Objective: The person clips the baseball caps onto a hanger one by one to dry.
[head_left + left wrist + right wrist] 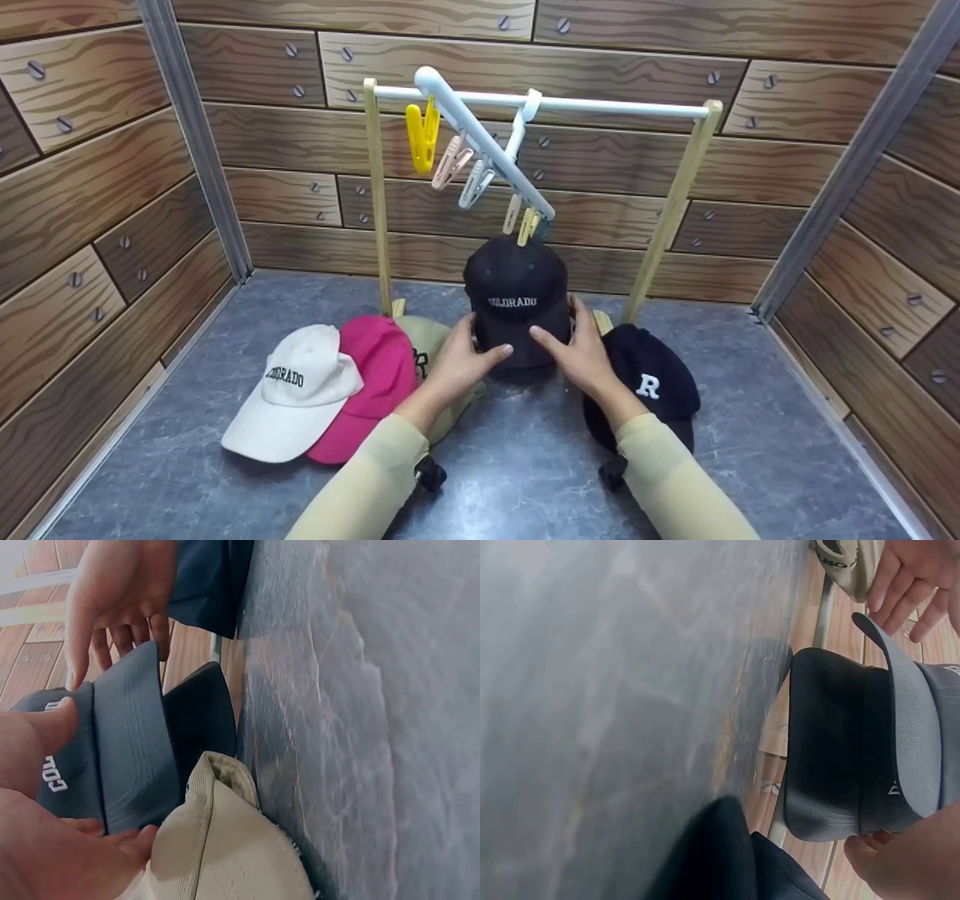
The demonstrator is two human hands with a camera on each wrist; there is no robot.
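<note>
A black cap (517, 281) with white COLORADO lettering hangs in the middle, its brim downward, below the clips at the hanger's lower end. My left hand (455, 358) is at its left side, thumb over the front and fingers round the edge. On the other side, my right hand (583, 354) holds it with the thumb on the brim and fingers behind. The right wrist view shows a second dark cap (825, 742) behind the lifted grey brim (915, 735), with the right fingertips at its edge. A yellow clip (527, 226) overlaps the black cap's top.
White hanger bar (480, 135) tilts down from a rod (622, 107) on wooden posts, carrying several clips. White cap (304, 390), pink cap (379, 367) and beige cap (424, 337) overlap at left. A dark cap with an R (652, 367) lies right, near my right forearm.
</note>
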